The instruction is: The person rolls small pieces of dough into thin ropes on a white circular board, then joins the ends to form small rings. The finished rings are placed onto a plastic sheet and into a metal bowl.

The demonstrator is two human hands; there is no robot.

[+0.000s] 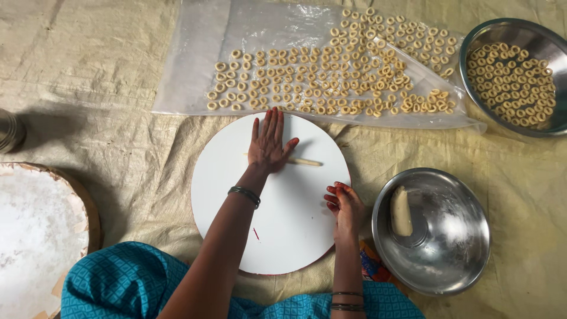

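A round white board (pixel 283 224) lies on a beige cloth in front of me. My left hand (pixel 269 142) lies flat, fingers stretched, on a thin rope of pale dough (pixel 307 162) near the board's far side; the rope sticks out to the right of the palm. My right hand (pixel 344 204) rests at the board's right edge with fingers curled and nothing visible in it.
A clear plastic sheet (pixel 195 53) beyond the board holds several small dough rings (pixel 319 77). A steel bowl (pixel 472 41) at top right holds more rings. A steel bowl (pixel 449 236) at right holds a dough lump (pixel 401 211). A floured round board (pixel 35 236) lies at left.
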